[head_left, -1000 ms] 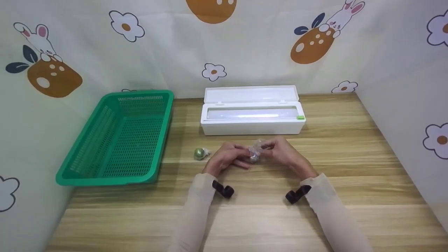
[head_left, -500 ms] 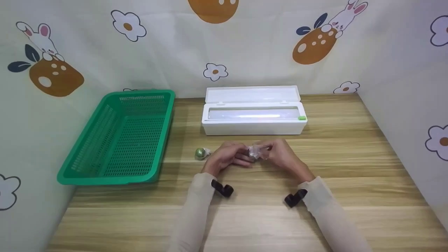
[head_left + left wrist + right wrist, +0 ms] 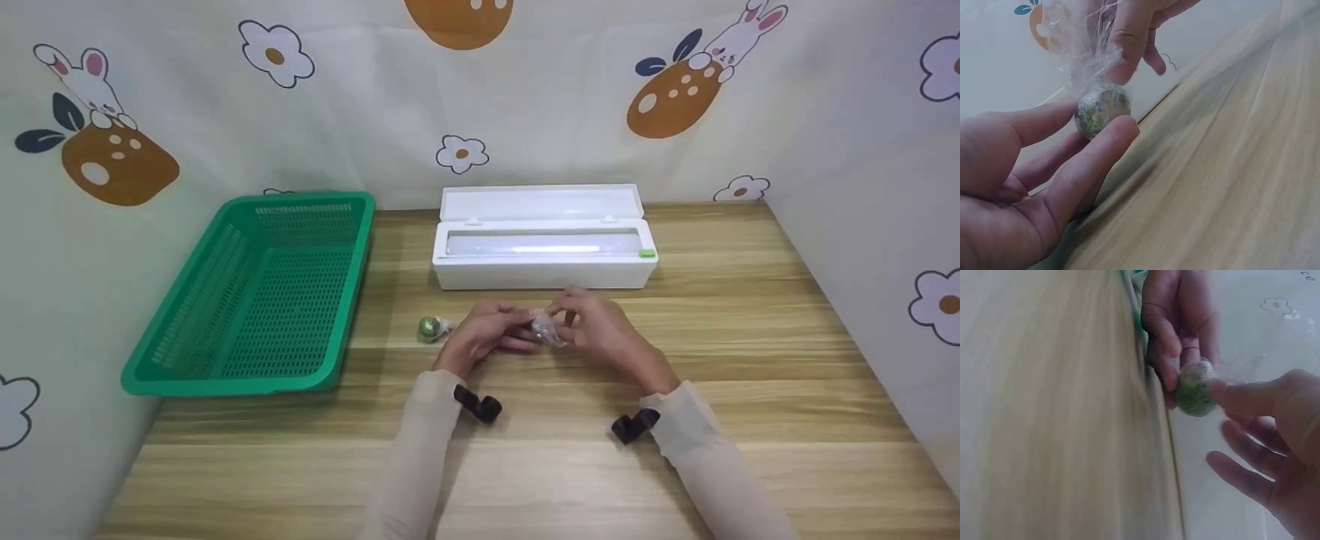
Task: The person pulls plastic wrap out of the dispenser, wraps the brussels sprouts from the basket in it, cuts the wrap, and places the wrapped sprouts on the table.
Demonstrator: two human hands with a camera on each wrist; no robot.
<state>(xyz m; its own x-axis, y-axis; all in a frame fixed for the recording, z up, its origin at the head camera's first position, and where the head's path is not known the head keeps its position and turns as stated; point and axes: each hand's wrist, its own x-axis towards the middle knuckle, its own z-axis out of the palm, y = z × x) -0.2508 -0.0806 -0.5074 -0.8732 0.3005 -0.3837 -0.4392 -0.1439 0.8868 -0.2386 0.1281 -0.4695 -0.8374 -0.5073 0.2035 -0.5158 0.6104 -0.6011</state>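
Note:
A small green ball (image 3: 1103,109) in cling film is held between the thumb and fingers of my left hand (image 3: 487,330). It looks mottled green through the film in both wrist views. My right hand (image 3: 604,326) pinches the loose cling film (image 3: 1081,42) gathered at the ball's end, with its thumb (image 3: 1241,396) close against the ball. Its other fingers are spread apart in the right wrist view. A second wrapped green ball (image 3: 430,328) rests on the table just left of my left hand.
Behind my hands stands a white cling film dispenser (image 3: 544,274), lid raised, a roll visible inside and a green slider (image 3: 646,253) at its right end. A green plastic basket (image 3: 341,322) sits at the left. Patterned cloth (image 3: 360,97) surrounds the wooden table (image 3: 555,480).
My right hand's fingers have shifted and lifted slightly around the film. The bunched film now slants down toward the right. My left hand keeps its hold, and the second ball stays put.

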